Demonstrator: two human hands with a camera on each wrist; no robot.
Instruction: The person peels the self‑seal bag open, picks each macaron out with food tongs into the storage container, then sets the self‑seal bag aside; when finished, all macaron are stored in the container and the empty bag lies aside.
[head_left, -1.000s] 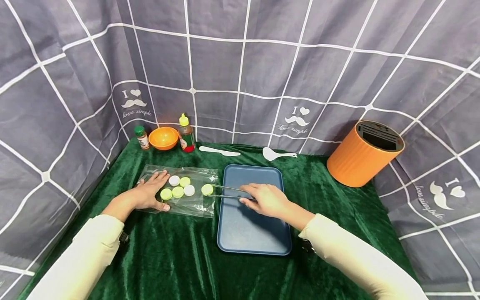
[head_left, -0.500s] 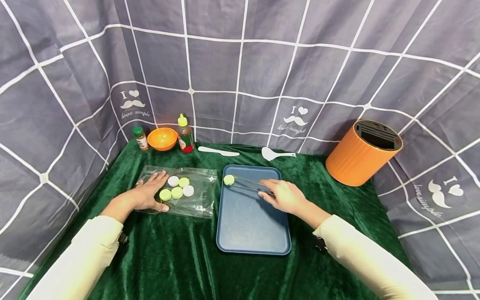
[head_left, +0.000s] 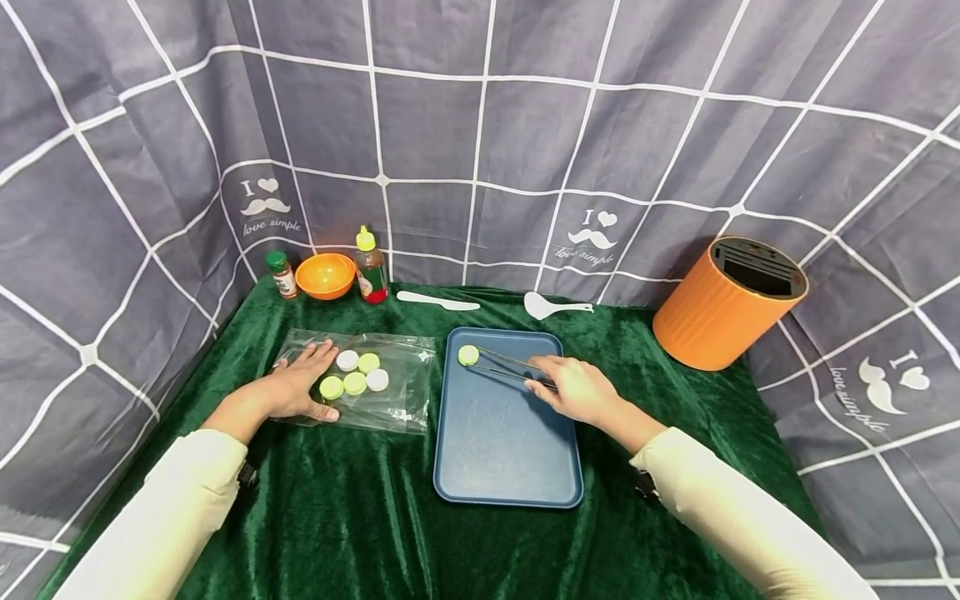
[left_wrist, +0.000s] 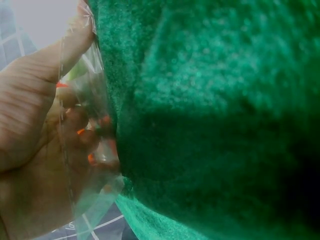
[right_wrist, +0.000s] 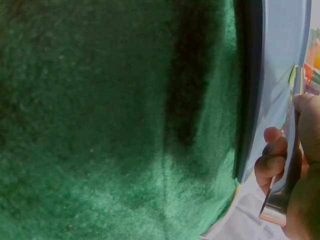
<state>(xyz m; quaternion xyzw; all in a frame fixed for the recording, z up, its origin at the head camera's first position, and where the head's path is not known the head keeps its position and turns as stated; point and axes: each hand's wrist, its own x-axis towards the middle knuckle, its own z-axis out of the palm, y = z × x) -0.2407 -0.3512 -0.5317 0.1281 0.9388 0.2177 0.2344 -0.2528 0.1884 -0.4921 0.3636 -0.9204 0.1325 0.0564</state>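
Note:
My left hand (head_left: 300, 385) lies flat with fingers spread on a clear plastic bag (head_left: 397, 408). On the bag beside its fingertips sit several small round macaron-like pieces, light green (head_left: 355, 383) and white (head_left: 377, 380). My right hand (head_left: 577, 389) grips metal tongs (head_left: 506, 360) over the blue tray (head_left: 510, 467). Between the tong tips is one light-green round piece (head_left: 468, 356), at the tray's far left corner. In the right wrist view the tongs' bent metal end (right_wrist: 275, 212) sticks out below the palm. The left wrist view shows the bag's edge (left_wrist: 97, 65) across the left fingers.
Along the back stand a green-capped spice jar (head_left: 282, 275), an orange bowl (head_left: 326, 277) and a sauce bottle (head_left: 371, 267). A white knife (head_left: 438, 301) and a white ladle (head_left: 555, 307) lie behind the tray. An orange knife block (head_left: 720, 308) stands at the right.
The right hand has moved right with the tongs, carrying the light-green piece from the bag to the tray's far left corner. The left hand has stayed in place.

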